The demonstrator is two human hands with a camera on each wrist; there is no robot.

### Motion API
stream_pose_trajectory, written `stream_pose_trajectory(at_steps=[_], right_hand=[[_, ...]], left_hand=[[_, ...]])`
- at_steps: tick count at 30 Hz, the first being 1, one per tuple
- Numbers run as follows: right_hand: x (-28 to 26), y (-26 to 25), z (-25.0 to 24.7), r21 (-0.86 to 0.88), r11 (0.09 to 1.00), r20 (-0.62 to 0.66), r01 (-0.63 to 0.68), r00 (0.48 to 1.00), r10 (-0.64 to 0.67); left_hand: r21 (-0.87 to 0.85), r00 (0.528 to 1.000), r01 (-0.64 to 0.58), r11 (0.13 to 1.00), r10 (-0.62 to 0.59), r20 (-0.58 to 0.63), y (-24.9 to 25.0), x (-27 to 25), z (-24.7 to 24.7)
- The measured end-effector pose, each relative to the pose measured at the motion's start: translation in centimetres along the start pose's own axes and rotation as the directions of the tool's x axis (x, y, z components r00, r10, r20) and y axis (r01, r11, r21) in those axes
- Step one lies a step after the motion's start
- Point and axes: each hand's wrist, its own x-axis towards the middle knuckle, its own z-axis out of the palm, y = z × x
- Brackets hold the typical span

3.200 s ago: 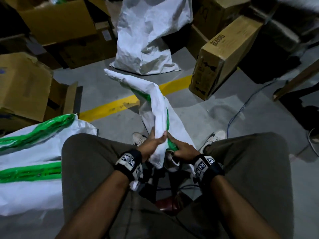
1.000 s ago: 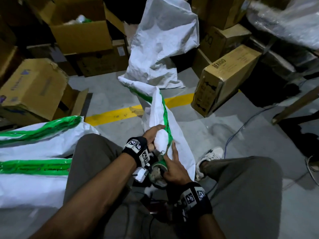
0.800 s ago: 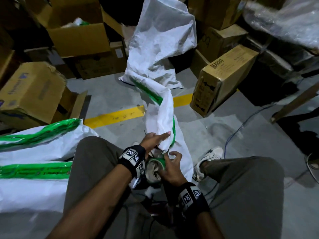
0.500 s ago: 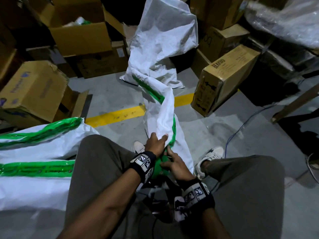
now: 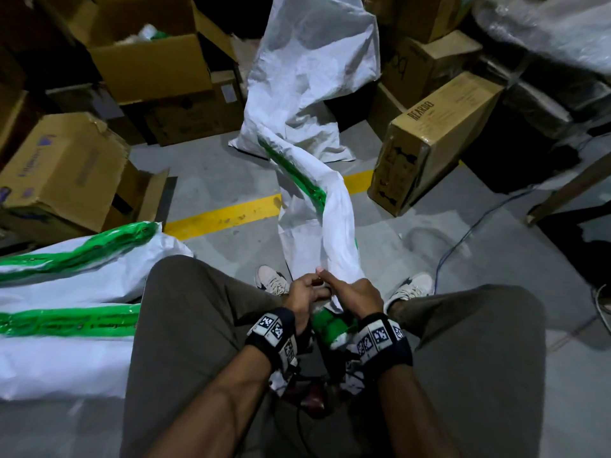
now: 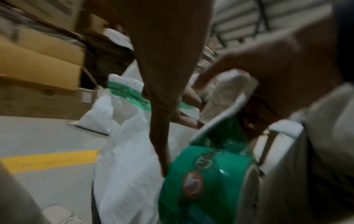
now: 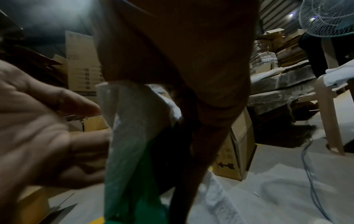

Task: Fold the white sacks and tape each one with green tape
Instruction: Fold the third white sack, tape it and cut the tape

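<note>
Grey floor [image 5: 231,180], perhaps warehouse

my left hand [image 5: 305,297] and right hand [image 5: 355,294] are crowding together, so my fingertips are hiding behind each other and i cannot tell how they are gripping. the tape roll [image 5: 332,327] is sitting just under my wrists, mostly covered by them. the near end of the white sack [image 5: 337,233] is disappearing beneath my right hand. both wrist views are blurring; in the left one the roll's printing [image 6: 192,187] is smearing too much to read. left of my left hand, the taped sacks [image 5: 62,325] are running off the picture's edge. a dark reddish thing [image 5: 312,396] below my wrists is staying too dim to name.
</note>
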Motion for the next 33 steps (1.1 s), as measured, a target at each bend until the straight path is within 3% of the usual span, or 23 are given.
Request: stream_pose_trajectory(at_steps=[3,6,9,11,13,15,20,22,25,27,30,33], right_hand=[[1.4,-0.3,-0.6,-0.085,0.996,-0.056,0.034,0.998,-0.039],[2.9,-0.7,-2.2,0.011,1.0,-0.068,0.022,0.997,-0.021],[4.2,-1.7,-3.6,0.246,0.969,-0.036,-0.032,0.998,0.042],[4.8,-2.6,-4.3,0.351,0.934,0.021,-0.057,0.998,0.054],[5.3,-3.1,-4.8,0.361,0.931,0.07,-0.056,0.997,0.033],[5.7,-3.2,-5.3,0.301,0.953,0.075,-0.03,0.997,0.007],[6.7,-1.1,-6.1,0.136,0.991,-0.012,0.009,1.0,-0.008],[6.7,-0.6,-6.1,0.077,0.997,-0.043,0.028,0.999,-0.025],[6.6,0.0,-6.7,0.083,0.997,0.005,0.001,1.0,-0.001],[6.8,1.1,-6.8,0.074,0.997,0.032,-0.008,0.999,0.005],[6.6,2.7,-5.9,-0.058,0.997,0.007,0.048,0.999,-0.048],[5.5,3.6,-4.3,-0.194,0.978,-0.008,0.071,0.997,-0.074]], left_hand=[[-0.027,1.0,0.014,1.0,-0.014,0.007,0.8,0.0,-1.2],[0.254,0.996,-0.079,0.964,0.083,-0.007,0.1,1.1,-3.7],[0.603,0.99,-0.119,0.789,0.047,0.133,-1.3,1.3,-4.3],[0.762,0.978,-0.208,0.614,0.137,0.156,-2.6,1.7,-3.5],[0.876,0.939,-0.299,0.377,0.282,0.199,-3.8,1.9,-2.6],[0.885,0.899,-0.362,0.294,0.36,0.249,-4.0,1.5,-1.8],[0.788,0.806,-0.427,0.444,0.582,0.108,-1.2,0.2,-0.9],[0.767,0.795,-0.426,0.48,0.603,0.064,-0.1,0.0,-0.6],[0.759,0.808,-0.361,0.541,0.588,-0.035,1.3,0.0,-0.7],[0.692,0.826,-0.315,0.649,0.546,-0.136,2.4,0.6,-1.5],[0.621,0.871,-0.267,0.737,0.46,-0.171,3.7,1.5,-1.9],[0.564,0.878,-0.263,0.783,0.436,-0.196,4.7,2.5,-1.1]])
